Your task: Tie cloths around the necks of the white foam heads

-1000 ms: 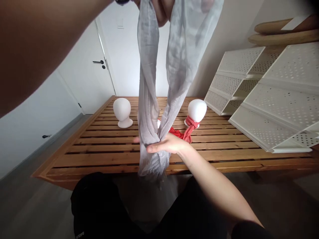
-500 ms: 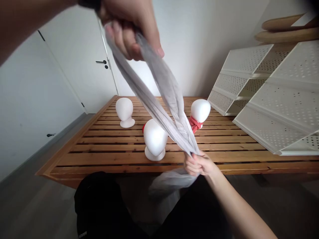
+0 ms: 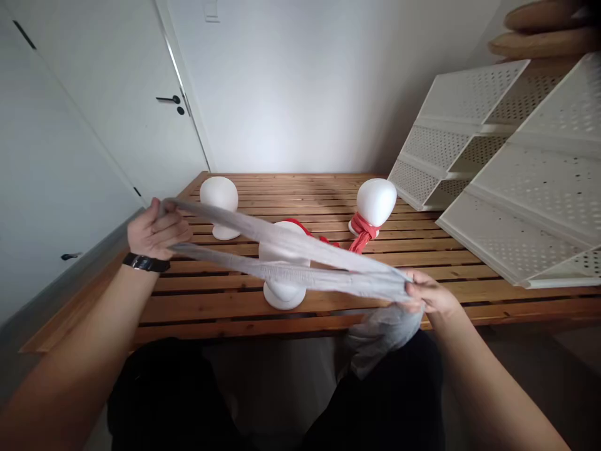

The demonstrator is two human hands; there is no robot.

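Observation:
A light grey scarf [image 3: 328,250] is stretched between my hands in two long strands. On the left, my left hand [image 3: 158,230] is closed round the scarf's looped end. My right hand [image 3: 429,293] grips both strands together, and the loose part of the cloth hangs below it over my knee. Behind the scarf stands a white foam head [image 3: 284,297], partly covered by the strands. A red cloth [image 3: 297,223] shows just behind that head. Farther back on the right, another foam head [image 3: 375,200] wears a red scarf [image 3: 364,230] knotted round its neck.
A third white foam head [image 3: 219,193] stands at the back left of the slatted wooden table [image 3: 188,307]. White perforated racks [image 3: 530,207] lean at the right, with tan rounded objects [image 3: 539,45] above them. A white door [image 3: 107,81] is at the left.
My left hand has come down and to the left from high up, bringing the scarf from steep to nearly level. My right hand has shifted right, still gripping the cloth. The view has tilted slightly.

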